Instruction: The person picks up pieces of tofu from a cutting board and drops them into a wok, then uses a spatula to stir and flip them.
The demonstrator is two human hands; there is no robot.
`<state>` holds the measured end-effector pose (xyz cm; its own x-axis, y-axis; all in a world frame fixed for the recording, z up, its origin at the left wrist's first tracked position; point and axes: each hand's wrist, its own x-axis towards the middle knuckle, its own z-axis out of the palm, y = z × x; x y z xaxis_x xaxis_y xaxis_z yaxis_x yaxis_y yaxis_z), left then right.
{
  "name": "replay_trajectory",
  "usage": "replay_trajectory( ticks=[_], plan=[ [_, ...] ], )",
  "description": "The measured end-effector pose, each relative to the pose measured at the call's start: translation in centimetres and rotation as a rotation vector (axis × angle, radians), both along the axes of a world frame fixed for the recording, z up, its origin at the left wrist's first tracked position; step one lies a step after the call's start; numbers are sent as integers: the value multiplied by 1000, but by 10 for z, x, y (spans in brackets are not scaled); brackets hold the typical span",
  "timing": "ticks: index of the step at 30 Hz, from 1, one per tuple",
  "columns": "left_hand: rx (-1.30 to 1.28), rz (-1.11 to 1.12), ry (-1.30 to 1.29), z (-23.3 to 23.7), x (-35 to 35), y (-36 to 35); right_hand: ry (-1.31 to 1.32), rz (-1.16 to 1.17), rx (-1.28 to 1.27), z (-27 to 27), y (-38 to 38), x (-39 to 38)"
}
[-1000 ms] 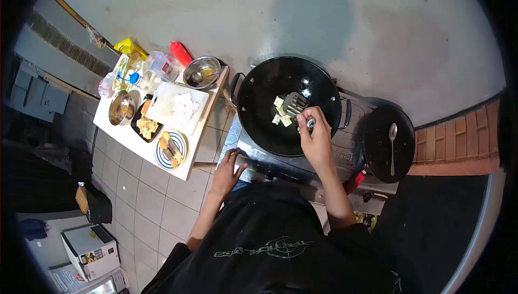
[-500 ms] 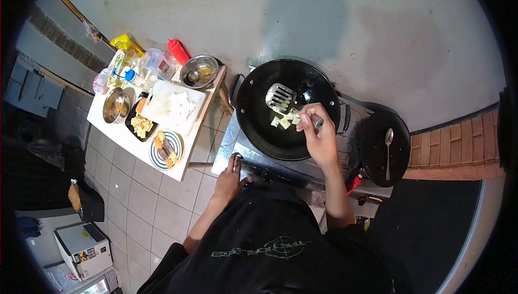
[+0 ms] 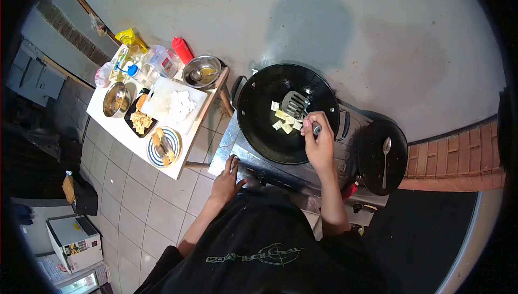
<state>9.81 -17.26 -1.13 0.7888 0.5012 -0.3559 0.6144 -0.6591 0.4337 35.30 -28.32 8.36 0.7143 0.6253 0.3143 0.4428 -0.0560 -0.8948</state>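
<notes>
In the black wok [image 3: 259,140] lie several pale cubes [image 3: 288,124], possibly tofu. My right hand [image 3: 319,140] is closed around the handle of a slotted metal spatula [image 3: 295,103] over the wok's right side. The spatula's head is inside the wok, just behind the cubes. My left hand [image 3: 225,182] rests at the front left edge of the gas stove [image 3: 229,154], its fingers stretched out and thumb apart. I see nothing held in it.
A table on the left bears a white cutting board [image 3: 156,111] with white pieces, a striped plate [image 3: 175,137], a black tray [image 3: 133,120], metal bowls [image 3: 201,81] and a red squeeze bottle [image 3: 182,50]. A spoon [image 3: 386,156] lies on a round black surface [image 3: 372,143] at right.
The spatula head has shifted right and slightly down, away from the wok's middle. The cubes are more spread out and more visible. My left hand stays at the stove edge.
</notes>
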Motion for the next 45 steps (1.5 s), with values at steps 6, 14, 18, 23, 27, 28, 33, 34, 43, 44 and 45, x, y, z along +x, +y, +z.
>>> replay_trajectory(
  ticks=[6,14,18,23,27,28,33,34,43,44,45],
  plan=[
    [260,-96,-171,-28,-7,-4,-17,-10,17,-5,8,-6],
    [111,-32,-26,-25,0,-2,69,11,90,-7,15,-1],
    [101,-52,-26,-23,0,-1,184,116,146,7,8,-6],
    [87,-36,13,-16,3,-2,158,243,170,15,-1,-13],
    [91,-35,15,-20,1,-4,175,222,168,15,-8,-18],
    [91,-37,15,-21,0,-3,176,221,168,15,-10,-17],
    [80,-32,-43,-24,-2,-3,28,93,40,13,-20,-14],
    [83,-35,-45,-24,-1,-3,25,90,44,13,-22,-14],
    [124,-54,-2,-17,1,-2,53,63,39,11,-21,-12],
    [70,-41,12,-11,2,0,26,61,-8,13,-21,-10],
    [16,-28,28,-9,3,0,-1,59,-56,14,-21,-9]
  ],
)
